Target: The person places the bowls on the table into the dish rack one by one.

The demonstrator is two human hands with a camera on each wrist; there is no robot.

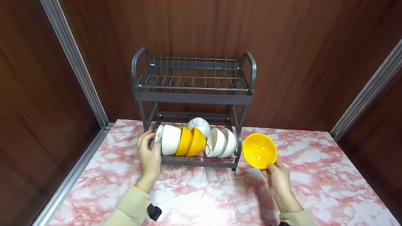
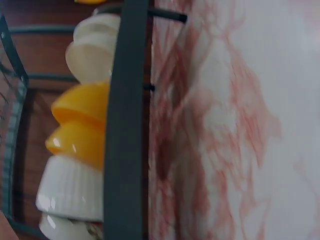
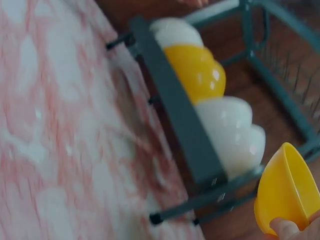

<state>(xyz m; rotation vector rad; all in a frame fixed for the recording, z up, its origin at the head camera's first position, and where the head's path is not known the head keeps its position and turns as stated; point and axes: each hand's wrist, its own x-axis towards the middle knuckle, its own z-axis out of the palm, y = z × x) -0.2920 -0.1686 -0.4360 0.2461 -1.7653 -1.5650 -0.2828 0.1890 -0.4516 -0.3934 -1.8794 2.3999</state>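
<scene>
My right hand (image 1: 279, 179) pinches a yellow bowl (image 1: 260, 150) by its rim, to the right of the dish rack, its inside facing up toward me. The right wrist view shows the same yellow bowl (image 3: 280, 195) beside the rack's end. At the rack's left end my left hand (image 1: 150, 157) has its fingertips right at a white bowl with a dark pattern (image 1: 159, 138), fingers loosely bent. Beside it on the lower tier stand a ribbed white bowl (image 1: 171, 140), two tilted yellow bowls (image 1: 196, 142) and two tilted white bowls (image 1: 216, 142).
Another white bowl (image 1: 199, 126) lies upside down behind them. The dark two-tier rack (image 1: 194, 98) has wire slots on its upper level and stands on a pink-and-white marbled table (image 1: 194, 194). Brown wood panels (image 1: 201, 28) rise behind and at both sides.
</scene>
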